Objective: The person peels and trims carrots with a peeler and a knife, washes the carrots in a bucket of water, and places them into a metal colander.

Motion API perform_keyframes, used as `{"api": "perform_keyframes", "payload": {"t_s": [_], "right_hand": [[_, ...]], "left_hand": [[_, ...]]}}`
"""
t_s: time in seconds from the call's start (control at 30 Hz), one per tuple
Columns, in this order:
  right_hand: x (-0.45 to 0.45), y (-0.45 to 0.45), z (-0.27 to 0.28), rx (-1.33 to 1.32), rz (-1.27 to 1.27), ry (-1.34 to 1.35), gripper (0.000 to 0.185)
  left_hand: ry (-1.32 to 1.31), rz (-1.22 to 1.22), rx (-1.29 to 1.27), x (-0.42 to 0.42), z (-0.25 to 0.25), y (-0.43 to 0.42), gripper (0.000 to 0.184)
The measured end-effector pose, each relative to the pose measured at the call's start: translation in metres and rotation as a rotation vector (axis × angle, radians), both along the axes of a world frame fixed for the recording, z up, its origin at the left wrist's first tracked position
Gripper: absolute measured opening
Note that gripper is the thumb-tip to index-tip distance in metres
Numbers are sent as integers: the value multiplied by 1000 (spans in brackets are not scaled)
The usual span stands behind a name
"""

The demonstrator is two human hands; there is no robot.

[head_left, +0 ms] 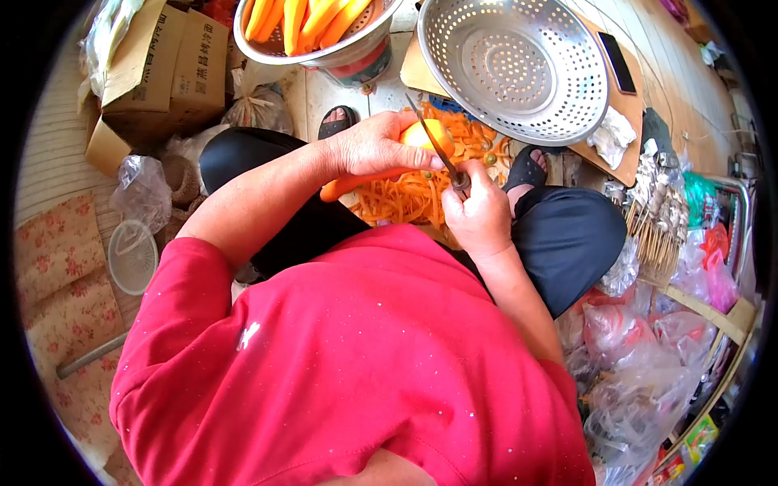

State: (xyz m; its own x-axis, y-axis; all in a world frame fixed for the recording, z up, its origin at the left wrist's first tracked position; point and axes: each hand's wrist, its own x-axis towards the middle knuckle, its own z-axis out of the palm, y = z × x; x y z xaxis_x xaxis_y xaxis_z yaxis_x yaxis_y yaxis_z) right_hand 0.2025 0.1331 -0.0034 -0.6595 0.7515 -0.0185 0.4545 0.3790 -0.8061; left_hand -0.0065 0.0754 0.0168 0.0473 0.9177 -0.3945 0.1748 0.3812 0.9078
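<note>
My left hand (377, 146) is wrapped round a large carrot; its bright, bare orange end (428, 134) shows beyond the fingers, and its narrower end (344, 186) sticks out below the palm. In my right hand (478, 206) is a narrow, dark-bladed peeling knife (431, 134). Its blade slants up across the bare end of the carrot, and the fist covers most of the handle. My left thumb lies close to the blade. Beneath both hands, a heap of orange carrot peelings (397, 198) spreads between my feet.
Peeled carrots fill a metal colander (316, 53) at the top. A wide perforated metal basin (519, 65) rests on a board, beside a black phone (617, 63) and a white cloth (612, 138). A cardboard box (166, 73) stands left; plastic bags (640, 356) crowd the right.
</note>
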Motion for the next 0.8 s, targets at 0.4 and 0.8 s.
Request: {"api": "perform_keyframes", "payload": {"t_s": [0.4,0.8], "right_hand": [[19,-8,-71,-249,45,-433,29],[2,-9,-56,-319,155,-462,33]], "left_hand": [[-585,52,-79,-20,32,-31,55],[-17,411,-8,-105,31,23,47]]}}
